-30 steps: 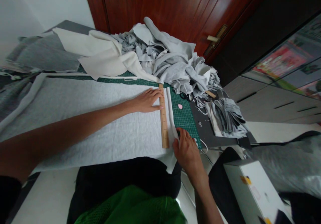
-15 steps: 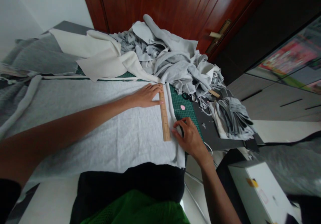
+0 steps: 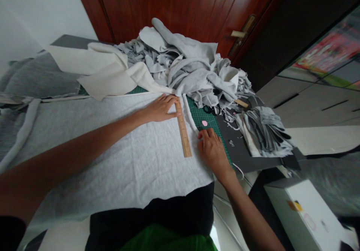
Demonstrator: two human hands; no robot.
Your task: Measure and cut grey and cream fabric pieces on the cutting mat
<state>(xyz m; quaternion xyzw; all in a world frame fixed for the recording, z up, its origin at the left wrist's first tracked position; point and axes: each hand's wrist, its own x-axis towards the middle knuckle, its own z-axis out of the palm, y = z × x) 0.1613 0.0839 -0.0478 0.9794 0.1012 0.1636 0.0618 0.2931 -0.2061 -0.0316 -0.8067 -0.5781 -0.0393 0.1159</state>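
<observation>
Our left hand (image 3: 165,109), thumb spread, rests on the far end of the wooden ruler (image 3: 183,134), whose long axis runs toward us across the grey fabric (image 3: 135,161). Our right hand (image 3: 212,149) curls at the fabric's right edge; whether it pinches, we cannot tell.

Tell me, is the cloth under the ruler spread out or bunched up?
Spread out: the cloth lies broad and mostly flat beneath the ruler and left hand.
</observation>
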